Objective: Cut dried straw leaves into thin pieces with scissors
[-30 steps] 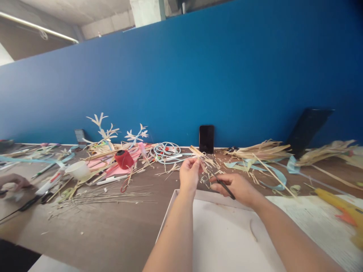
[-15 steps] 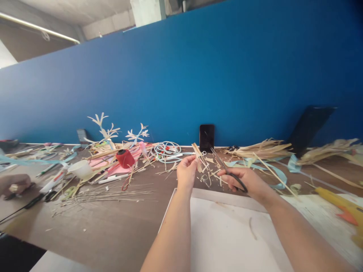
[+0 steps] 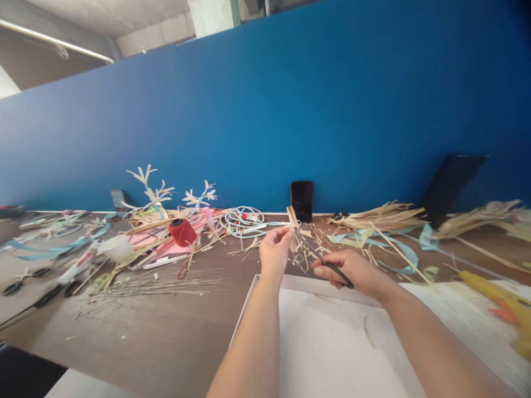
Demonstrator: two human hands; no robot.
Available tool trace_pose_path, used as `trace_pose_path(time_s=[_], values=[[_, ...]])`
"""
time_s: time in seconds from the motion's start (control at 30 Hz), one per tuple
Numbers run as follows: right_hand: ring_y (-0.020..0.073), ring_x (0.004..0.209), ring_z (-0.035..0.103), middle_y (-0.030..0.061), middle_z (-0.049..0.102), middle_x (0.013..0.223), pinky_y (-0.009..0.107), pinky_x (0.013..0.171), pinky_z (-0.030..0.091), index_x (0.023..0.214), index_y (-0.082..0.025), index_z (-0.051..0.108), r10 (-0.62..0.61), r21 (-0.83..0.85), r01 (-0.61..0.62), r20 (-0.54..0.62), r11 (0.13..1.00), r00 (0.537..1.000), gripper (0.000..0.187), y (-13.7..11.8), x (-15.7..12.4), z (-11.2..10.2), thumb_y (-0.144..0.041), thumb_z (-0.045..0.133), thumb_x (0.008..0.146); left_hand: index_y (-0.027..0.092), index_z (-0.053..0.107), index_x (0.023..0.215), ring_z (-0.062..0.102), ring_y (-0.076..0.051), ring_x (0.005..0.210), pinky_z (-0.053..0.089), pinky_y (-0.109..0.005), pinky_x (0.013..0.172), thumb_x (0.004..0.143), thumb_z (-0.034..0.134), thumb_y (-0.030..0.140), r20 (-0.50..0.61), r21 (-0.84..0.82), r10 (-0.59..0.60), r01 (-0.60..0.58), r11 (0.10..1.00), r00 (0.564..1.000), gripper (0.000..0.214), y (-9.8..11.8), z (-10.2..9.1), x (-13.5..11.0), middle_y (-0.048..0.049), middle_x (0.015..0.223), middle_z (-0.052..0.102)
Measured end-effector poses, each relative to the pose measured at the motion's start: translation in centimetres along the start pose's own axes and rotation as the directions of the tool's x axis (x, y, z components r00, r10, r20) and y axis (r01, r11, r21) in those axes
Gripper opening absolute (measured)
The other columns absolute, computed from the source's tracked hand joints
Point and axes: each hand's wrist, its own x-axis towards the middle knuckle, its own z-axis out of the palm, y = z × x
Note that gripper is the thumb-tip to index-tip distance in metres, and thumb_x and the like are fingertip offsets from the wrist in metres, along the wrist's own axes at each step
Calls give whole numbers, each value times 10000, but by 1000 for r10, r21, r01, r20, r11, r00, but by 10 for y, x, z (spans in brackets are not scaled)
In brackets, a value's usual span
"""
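Your left hand pinches a strip, partly hiding it; your right hand grips scissors. The glue gun is cut off, the paper too blurred to read.

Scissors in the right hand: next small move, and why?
Probably a small inward nudge, then a snip at the pale strip: the left hand pinches it upright, and the right hand holds the scissors with the blades pointing toward it. Whether they touch it, I can't tell.
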Motion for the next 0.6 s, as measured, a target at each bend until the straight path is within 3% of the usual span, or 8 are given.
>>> trace_pose_path(time_s=[0.3, 0.6], values=[[107, 469, 422, -30, 489, 452, 240, 492, 333, 912, -143, 686, -27, -59, 25, -29, 998, 999, 440, 2, 0, -3, -515, 626, 685, 119, 638, 869, 616, -150, 748, 477, -262, 690, 639, 677, 214, 10, 10, 1, -1, 1000, 1000, 252, -1, 2, 1, -88, 840, 672], [105, 464, 409, -27, 489, 475, 247, 489, 337, 845, -153, 683, -11, -79, 13, 23, 997, 1000, 392, 3, 1, -1, -493, 659, 651, 135, 607, 866, 594, -112, 676, 478, -240, 655, 638, 661, 155, -24, -42, 10, -11, 999, 1000, 235, 2, 3, 0, -47, 768, 640]])
